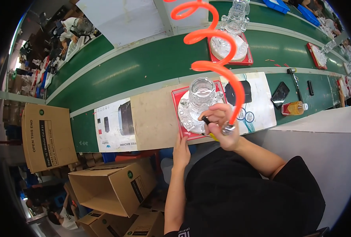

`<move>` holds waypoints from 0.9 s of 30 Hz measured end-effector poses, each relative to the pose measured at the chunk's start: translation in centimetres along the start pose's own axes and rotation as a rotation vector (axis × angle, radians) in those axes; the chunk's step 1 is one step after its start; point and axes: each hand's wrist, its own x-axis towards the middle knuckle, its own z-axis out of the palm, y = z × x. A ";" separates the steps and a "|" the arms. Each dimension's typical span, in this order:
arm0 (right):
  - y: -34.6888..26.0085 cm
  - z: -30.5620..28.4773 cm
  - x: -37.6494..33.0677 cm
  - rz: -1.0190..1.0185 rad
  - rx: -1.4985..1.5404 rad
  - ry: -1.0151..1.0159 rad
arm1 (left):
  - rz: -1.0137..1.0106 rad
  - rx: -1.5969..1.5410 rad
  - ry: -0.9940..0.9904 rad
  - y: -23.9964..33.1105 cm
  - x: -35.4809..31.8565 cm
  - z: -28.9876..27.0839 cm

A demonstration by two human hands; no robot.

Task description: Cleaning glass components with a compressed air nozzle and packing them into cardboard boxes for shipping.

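One clear piece (202, 91) before us seems assembled, tool work unfinished: our right grip (224, 128) clasps the air gun (206, 120); our left grip (181, 152), closure unclear, touches the red tray (175, 100).

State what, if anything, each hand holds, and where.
Right hand: hose-fed tool, by its body, beside the metal fitting. Left hand: touching near edge of red tray; grip unclear.

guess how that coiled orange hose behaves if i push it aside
The orange hose would probably flex and spring back, since it hangs in loose coils. Its smooth-looking surface suggests it may feel slippery. A hard push might tug the right-hand grip, because the hose's metal fitting sits there.
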 end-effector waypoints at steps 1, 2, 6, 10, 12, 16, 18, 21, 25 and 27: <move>1.0 0.6 -0.2 0.052 0.070 0.037 | -0.012 0.035 -0.040 0.2 0.0 -0.2; 1.9 0.9 -0.5 0.104 0.140 0.074 | -0.024 0.070 -0.081 0.4 0.0 -0.3; 4.4 0.5 -1.8 0.061 0.137 0.082 | 0.037 0.112 -0.017 0.6 -0.6 0.1; 3.2 -2.5 -2.8 0.088 0.048 0.076 | 0.071 0.317 0.055 1.6 -0.5 -0.1; 2.3 -4.3 -3.1 0.064 -0.080 0.114 | 0.124 0.487 0.108 2.5 -0.3 -0.3; 2.7 -7.0 -2.9 0.030 -0.089 0.262 | 0.294 0.333 0.119 2.4 0.1 0.8; 3.2 -8.2 -2.5 0.004 -0.120 0.285 | 0.358 0.258 0.087 2.0 0.2 1.4; 3.8 -9.4 -1.2 -0.005 -0.070 0.388 | 0.355 0.280 0.031 1.9 0.4 1.8; 4.7 -10.7 1.3 -0.002 -0.086 0.411 | 0.353 0.264 0.027 1.8 0.9 1.8; 4.5 -11.1 2.9 0.003 -0.115 0.390 | 0.354 0.250 0.005 1.7 1.1 1.8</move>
